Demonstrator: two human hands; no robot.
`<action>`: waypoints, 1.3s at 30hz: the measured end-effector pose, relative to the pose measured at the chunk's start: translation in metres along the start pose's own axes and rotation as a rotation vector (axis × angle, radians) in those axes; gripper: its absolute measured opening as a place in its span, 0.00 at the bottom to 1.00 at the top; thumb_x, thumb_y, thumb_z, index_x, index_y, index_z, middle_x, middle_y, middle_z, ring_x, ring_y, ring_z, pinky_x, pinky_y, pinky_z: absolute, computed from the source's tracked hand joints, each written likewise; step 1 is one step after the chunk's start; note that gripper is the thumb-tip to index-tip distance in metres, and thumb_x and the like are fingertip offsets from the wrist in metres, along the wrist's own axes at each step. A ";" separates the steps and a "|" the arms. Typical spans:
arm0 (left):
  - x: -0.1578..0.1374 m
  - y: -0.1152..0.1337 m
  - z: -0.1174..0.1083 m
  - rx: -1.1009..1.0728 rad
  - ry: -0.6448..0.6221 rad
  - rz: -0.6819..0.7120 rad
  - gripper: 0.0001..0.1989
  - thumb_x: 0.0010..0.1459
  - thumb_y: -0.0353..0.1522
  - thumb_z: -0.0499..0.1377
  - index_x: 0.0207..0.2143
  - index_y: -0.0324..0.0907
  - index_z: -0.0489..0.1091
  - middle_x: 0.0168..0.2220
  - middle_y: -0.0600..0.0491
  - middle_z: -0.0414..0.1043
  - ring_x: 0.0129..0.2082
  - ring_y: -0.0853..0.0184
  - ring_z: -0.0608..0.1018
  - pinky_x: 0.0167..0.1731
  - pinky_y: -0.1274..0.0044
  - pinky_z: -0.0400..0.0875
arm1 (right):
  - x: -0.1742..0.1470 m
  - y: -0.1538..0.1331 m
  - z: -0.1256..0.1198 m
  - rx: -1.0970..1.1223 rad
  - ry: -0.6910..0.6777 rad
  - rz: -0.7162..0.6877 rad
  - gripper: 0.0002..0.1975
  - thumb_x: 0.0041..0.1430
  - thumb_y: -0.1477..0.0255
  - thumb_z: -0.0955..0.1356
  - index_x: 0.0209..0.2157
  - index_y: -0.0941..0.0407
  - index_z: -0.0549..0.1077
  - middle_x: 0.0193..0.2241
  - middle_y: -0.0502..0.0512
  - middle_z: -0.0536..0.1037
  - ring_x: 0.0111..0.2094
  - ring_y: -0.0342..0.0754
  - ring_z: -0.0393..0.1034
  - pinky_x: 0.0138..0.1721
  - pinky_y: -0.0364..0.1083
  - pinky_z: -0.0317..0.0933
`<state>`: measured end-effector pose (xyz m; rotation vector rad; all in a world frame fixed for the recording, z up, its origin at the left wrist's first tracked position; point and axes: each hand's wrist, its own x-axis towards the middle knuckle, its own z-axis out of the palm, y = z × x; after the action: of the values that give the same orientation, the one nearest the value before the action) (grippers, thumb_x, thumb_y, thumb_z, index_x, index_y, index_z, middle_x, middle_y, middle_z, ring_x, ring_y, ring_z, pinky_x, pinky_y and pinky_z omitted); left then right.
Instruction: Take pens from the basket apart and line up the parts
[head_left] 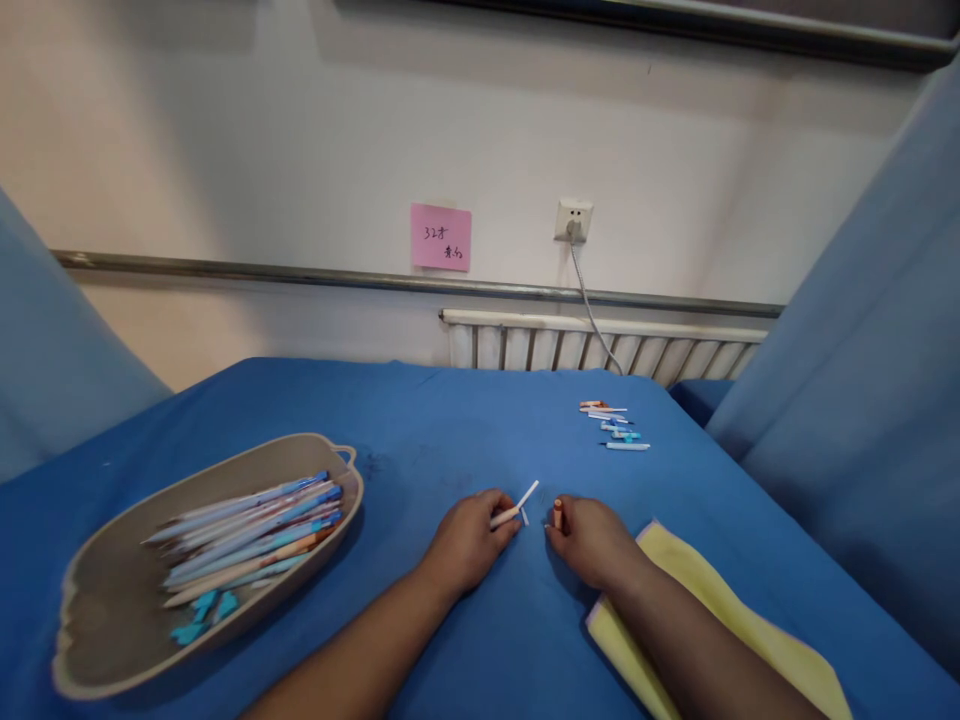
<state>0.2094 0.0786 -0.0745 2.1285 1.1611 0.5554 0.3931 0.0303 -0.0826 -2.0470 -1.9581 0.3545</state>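
Over the middle of the blue cloth, my left hand [466, 540] is closed around a slim pale-peach pen barrel [505, 517]. A thin white tube [528, 494] slants up and right from it, and a small whitish strip [524, 516] shows beside it. My right hand [592, 540], a short gap to the right, pinches a short orange-brown pen part [557, 514] held upright. A tiny pale tip shows by its thumb, too small to name. To the left, a beige basket [97, 560] holds several pens [255, 530] and some turquoise pieces [196, 620].
Several pen parts [611, 428] lie in a group at the table's far right. A yellow cloth [720, 600] lies under my right forearm. Behind the table are a radiator [540, 340], a plugged-in cable [589, 300] and a pink note [441, 238]. Blue curtains [862, 350] hang at both sides.
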 end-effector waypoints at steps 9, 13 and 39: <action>-0.002 0.001 0.003 0.026 0.013 0.048 0.13 0.51 0.34 0.56 0.40 0.45 0.73 0.37 0.51 0.75 0.37 0.63 0.73 0.35 0.77 0.62 | -0.001 -0.004 0.006 0.003 0.044 -0.048 0.07 0.58 0.71 0.61 0.31 0.54 0.70 0.26 0.53 0.77 0.26 0.46 0.67 0.26 0.44 0.44; -0.003 0.000 0.003 0.032 0.022 0.071 0.13 0.52 0.34 0.56 0.41 0.46 0.73 0.38 0.51 0.74 0.38 0.63 0.73 0.36 0.77 0.62 | 0.003 -0.007 0.005 -0.077 0.096 -0.062 0.12 0.61 0.71 0.58 0.28 0.55 0.70 0.26 0.55 0.77 0.26 0.45 0.67 0.26 0.45 0.43; 0.008 0.000 -0.002 0.114 -0.030 0.050 0.13 0.56 0.38 0.51 0.37 0.43 0.73 0.34 0.53 0.73 0.35 0.66 0.73 0.35 0.79 0.62 | 0.037 0.032 -0.022 -0.227 -0.018 -0.158 0.10 0.57 0.70 0.61 0.35 0.55 0.73 0.33 0.58 0.79 0.33 0.49 0.72 0.32 0.43 0.54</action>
<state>0.2123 0.0862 -0.0730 2.2604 1.1503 0.4884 0.4328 0.0652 -0.0730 -2.0055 -2.2438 0.1198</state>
